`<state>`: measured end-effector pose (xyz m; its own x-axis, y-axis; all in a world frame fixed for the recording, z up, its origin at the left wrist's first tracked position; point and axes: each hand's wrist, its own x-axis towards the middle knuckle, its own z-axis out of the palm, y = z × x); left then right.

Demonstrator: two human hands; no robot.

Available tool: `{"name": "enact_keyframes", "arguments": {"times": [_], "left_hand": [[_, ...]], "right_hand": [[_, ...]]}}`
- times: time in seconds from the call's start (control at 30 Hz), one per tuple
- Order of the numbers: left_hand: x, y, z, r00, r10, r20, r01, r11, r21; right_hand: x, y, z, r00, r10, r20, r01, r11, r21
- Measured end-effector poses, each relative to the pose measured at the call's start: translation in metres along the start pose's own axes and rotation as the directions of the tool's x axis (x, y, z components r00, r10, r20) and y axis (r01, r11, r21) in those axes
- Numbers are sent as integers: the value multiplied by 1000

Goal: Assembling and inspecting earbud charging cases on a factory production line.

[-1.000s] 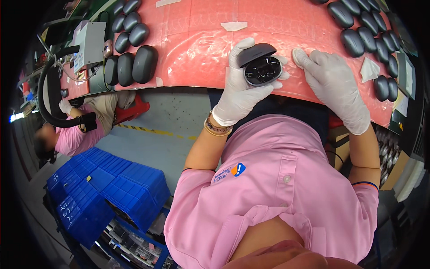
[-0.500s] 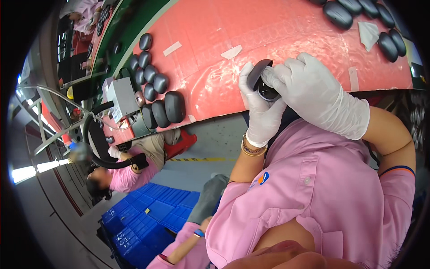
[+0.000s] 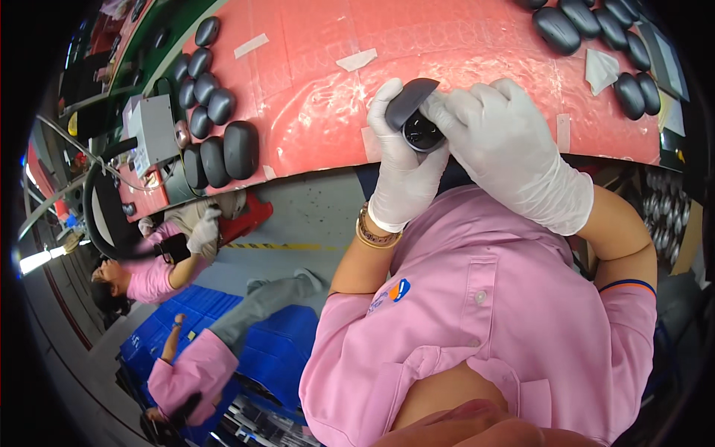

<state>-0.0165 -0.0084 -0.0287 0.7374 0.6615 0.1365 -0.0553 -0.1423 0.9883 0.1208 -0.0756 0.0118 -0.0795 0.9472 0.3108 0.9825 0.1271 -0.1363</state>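
A dark grey earbud case (image 3: 406,106) is held with its lid raised above the pink-red table's near edge. Its glossy black inside shows between lid and base. My left hand (image 3: 406,175), in a white glove, wraps round the case from below and the left. From the right my gloved right hand (image 3: 510,145) comes in with curled fingers, and its thumb and fingertips press at the case's open side. Those fingertips cover part of the inside, so what they touch there is hidden.
Several closed dark cases stand in a group (image 3: 202,88) at the left, with larger ones (image 3: 241,150) at the table edge. More cases (image 3: 557,31) lie at the far right beside a white cloth (image 3: 600,71). A grey box (image 3: 153,130) stands left; co-workers (image 3: 195,372) are beyond.
The view has shifted, so table things sit further left. Both hands still hold the open case, and more of its black inside shows. A co-worker at the lower left has come further into view.
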Motion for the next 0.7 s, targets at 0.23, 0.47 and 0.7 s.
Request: {"name": "enact_keyframes", "arguments": {"times": [0.23, 0.47, 0.7], "left_hand": [[-6, -10, -1, 999, 42, -3, -42, 984, -174], [3, -7, -6, 995, 78, 66, -73, 994, -80], [9, 2, -2, 999, -41, 35, 49, 955, -293]], "right_hand": [[-8, 25, -10, 999, -35, 6, 31, 950, 310], [1, 38, -8, 993, 40, 115, -93, 858, 504], [9, 48, -3, 838, 227, 495, -522, 74, 850]]}}
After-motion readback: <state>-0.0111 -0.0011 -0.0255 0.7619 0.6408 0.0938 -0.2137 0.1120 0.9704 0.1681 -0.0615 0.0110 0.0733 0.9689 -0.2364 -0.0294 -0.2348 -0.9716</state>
